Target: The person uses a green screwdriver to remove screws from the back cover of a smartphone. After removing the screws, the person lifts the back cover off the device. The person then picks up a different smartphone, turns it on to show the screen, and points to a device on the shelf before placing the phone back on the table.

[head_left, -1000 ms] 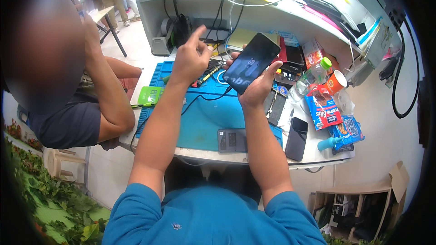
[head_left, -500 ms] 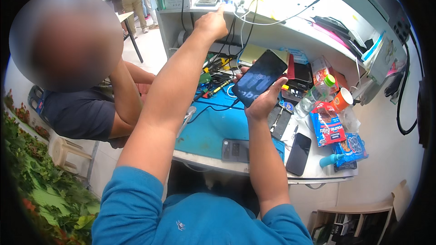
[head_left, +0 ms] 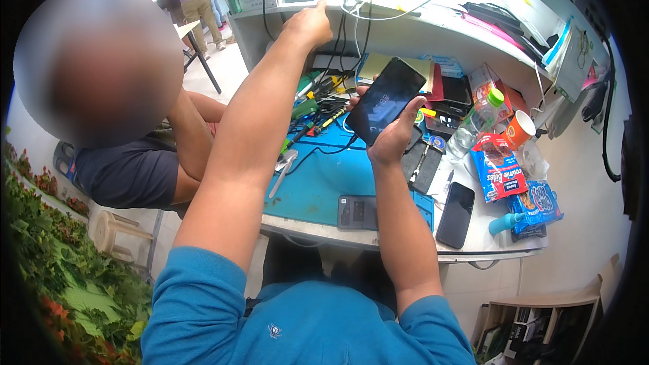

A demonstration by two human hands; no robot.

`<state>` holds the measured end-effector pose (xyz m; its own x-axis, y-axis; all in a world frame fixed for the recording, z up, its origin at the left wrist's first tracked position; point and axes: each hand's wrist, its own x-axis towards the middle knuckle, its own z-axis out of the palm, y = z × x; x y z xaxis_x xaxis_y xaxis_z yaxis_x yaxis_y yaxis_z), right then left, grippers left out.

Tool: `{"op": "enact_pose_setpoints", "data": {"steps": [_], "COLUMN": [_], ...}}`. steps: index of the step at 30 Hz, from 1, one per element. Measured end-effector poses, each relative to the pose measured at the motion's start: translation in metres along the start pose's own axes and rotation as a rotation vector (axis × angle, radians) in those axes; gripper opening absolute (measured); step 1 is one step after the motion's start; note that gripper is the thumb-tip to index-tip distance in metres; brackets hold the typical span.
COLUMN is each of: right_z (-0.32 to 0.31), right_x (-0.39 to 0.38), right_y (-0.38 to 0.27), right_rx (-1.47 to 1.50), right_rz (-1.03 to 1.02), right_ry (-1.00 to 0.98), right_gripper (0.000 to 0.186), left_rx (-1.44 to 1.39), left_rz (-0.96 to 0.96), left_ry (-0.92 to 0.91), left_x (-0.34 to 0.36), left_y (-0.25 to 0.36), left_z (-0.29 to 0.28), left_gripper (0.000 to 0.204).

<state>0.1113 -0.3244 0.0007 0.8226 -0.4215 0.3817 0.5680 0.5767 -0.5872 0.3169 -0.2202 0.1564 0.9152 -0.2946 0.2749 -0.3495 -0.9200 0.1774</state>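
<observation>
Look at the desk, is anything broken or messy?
Nothing looks broken or spilled. The blue mat is cluttered with tools, and a phone back lies near the table edge. The right hand holds a dark phone.

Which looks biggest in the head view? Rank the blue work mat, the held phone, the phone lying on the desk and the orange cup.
1. blue work mat
2. held phone, though nearness to the camera enlarges it
3. phone lying on the desk
4. orange cup

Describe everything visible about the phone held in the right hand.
The smartphone is a slim black slab with a glossy dark screen, seemingly unlit apart from faint marks. It is tilted, top end up and to the right, held above the blue work mat. The right hand cradles it from below, with fingers along its right edge. Nothing else touches it.
</observation>
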Motion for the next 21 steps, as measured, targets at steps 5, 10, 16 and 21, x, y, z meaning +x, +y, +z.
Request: {"op": "enact_pose_setpoints", "data": {"steps": [5, 10, 16, 21], "right_z": [0.000, 0.000, 0.002, 0.002], "right_x": [0.001, 0.000, -0.001, 0.000], "right_y": [-0.001, 0.001, -0.001, -0.002], "right_rx": [-0.008, -0.014, -0.037, -0.019], "right_rz": [0.002, 0.003, -0.006, -0.004], "right_ry": [0.004, 0.004, 0.004, -0.007], "right_gripper": [0.095, 0.095, 0.095, 0.096], "left_rx": [-0.002, 0.039, 0.016, -0.044], "left_rz": [-0.002, 0.013, -0.008, 0.008], "left_ry": [-0.002, 0.028, -0.012, -0.027], "left_x": [0.003, 0.006, 0.004, 0.003], "left_y": [0.002, -0.003, 0.000, -0.001], "left_z": [0.002, 0.007, 0.003, 0.002], "left_gripper": [0.113, 0.115, 0.113, 0.109]}}
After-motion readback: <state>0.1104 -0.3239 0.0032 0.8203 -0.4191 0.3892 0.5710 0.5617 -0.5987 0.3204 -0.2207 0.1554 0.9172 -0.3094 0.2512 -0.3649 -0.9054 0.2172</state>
